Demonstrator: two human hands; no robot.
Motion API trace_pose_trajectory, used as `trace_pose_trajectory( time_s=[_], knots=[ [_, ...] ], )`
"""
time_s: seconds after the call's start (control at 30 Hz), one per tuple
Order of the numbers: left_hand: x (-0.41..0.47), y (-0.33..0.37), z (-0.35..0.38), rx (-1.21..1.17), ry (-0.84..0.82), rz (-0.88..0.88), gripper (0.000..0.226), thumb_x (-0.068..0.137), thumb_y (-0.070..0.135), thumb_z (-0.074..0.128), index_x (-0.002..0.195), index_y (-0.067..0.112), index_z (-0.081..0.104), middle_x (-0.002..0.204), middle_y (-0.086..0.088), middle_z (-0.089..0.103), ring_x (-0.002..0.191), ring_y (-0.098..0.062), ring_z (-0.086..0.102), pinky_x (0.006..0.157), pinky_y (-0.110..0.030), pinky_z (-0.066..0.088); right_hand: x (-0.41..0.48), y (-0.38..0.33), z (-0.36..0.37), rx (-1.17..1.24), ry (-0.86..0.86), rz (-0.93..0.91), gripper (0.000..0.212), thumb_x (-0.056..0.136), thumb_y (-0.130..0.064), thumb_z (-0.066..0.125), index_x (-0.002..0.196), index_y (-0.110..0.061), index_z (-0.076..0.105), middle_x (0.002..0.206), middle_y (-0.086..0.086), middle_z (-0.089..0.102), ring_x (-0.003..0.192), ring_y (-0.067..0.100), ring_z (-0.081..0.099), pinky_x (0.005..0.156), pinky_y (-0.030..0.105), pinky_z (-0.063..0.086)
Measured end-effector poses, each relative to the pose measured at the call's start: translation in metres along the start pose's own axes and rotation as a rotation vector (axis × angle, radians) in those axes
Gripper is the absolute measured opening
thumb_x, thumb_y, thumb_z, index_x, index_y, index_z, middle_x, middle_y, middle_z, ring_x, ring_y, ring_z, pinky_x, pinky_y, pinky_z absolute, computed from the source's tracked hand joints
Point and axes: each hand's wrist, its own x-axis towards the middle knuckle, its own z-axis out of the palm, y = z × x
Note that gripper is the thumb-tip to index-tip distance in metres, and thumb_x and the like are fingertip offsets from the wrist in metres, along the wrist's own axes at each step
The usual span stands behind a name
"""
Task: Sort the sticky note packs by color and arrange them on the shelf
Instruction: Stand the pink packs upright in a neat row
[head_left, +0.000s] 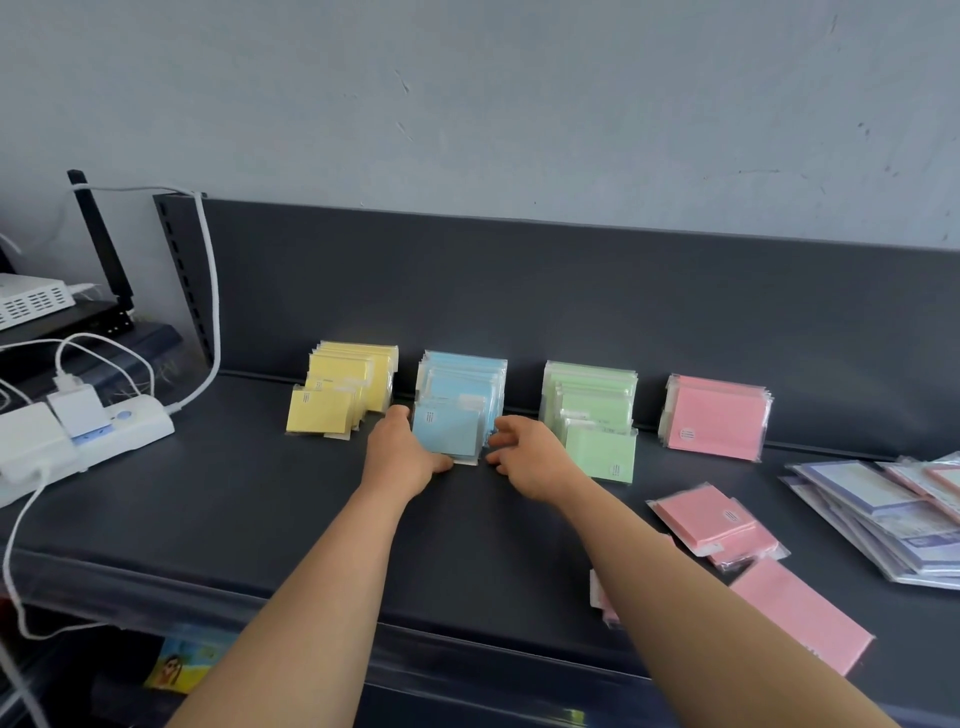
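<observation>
- Dark grey shelf (260, 519) with a matching back panel (571, 291), set against a pale, scuffed wall (519, 104).
- Four rows of sticky note packs stand leaning toward the back panel, from left to right: yellow packs (343, 389), blue packs (460, 384), green packs (592, 410) and pink packs (714, 415), each row apart from the next.
- The left grip (400, 452) holds the front blue pack (449, 434) at its lower left corner, with the thumb along the bottom edge and a finger up the left side (the pack sits at the front of the blue row).
- The right grip (530, 457) is loosely spread, fingers bent and holding nothing, with its fingertips just beside the right edge of that same pack; whether they touch it cannot be told.
- Loose pink packs (711, 525) lie flat on the shelf to the right of the right forearm, and a larger pink pack (802, 618) lies nearer the front edge.
- A fanned pile of wrapped notepads (883, 514) lies at the far right.
- A white power strip (104, 436) with plugs and white cables sits at the left end.
</observation>
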Motion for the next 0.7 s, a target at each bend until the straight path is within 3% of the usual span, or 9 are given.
trace_pose_trajectory(
  time_s=[0.17,0.3,0.4,0.53,0.7],
  knots=[
    [-0.002,0.001,-0.002,0.000,-0.010,-0.003,0.072,0.062,0.015,0.090,0.121,0.012,0.048,0.124,-0.005,0.055,0.114,-0.024,0.054,0.079,-0.030,0.044,-0.002,-0.003,-0.001,-0.027,0.025,0.028,0.040,0.090,0.005,0.049,0.130,0.001,0.047,0.120,0.012,0.060,0.109,0.028,0.060,0.098,0.040,0.049],
    [-0.003,0.003,-0.002,-0.019,-0.008,-0.001,0.069,0.062,0.018,0.090,0.117,0.013,0.049,0.121,-0.004,0.056,0.109,-0.022,0.055,0.076,-0.030,0.045,-0.006,-0.003,0.000,-0.100,0.064,-0.007,0.031,0.085,0.003,0.045,0.116,0.006,0.052,0.114,0.023,0.061,0.085,0.031,0.059,0.072,0.038,0.051],
    [-0.005,0.005,-0.004,-0.023,0.003,0.009,0.072,0.065,0.019,0.088,0.124,0.011,0.048,0.125,-0.005,0.055,0.112,-0.023,0.055,0.076,-0.030,0.045,-0.011,-0.005,-0.003,-0.153,0.086,-0.045,0.034,0.086,0.000,0.043,0.118,0.004,0.052,0.115,0.021,0.061,0.104,0.039,0.058,0.083,0.043,0.052],
    [-0.012,0.012,-0.012,-0.024,0.051,0.038,0.087,0.071,0.023,0.085,0.142,0.011,0.037,0.136,-0.007,0.048,0.123,-0.026,0.049,0.087,-0.034,0.044,-0.025,-0.008,-0.012,-0.244,0.102,-0.108,0.034,0.089,-0.004,0.043,0.122,0.001,0.052,0.115,0.018,0.060,0.104,0.034,0.058,0.089,0.044,0.050],
    [-0.033,0.039,-0.013,0.087,0.201,0.205,0.064,0.079,0.030,0.076,0.133,0.013,0.046,0.128,-0.003,0.055,0.117,-0.026,0.052,0.097,-0.042,0.043,-0.051,-0.009,-0.043,-0.368,0.150,-0.209,0.046,0.095,-0.012,0.047,0.141,-0.007,0.041,0.136,0.011,0.049,0.120,0.025,0.051,0.101,0.032,0.042]
  ],
)
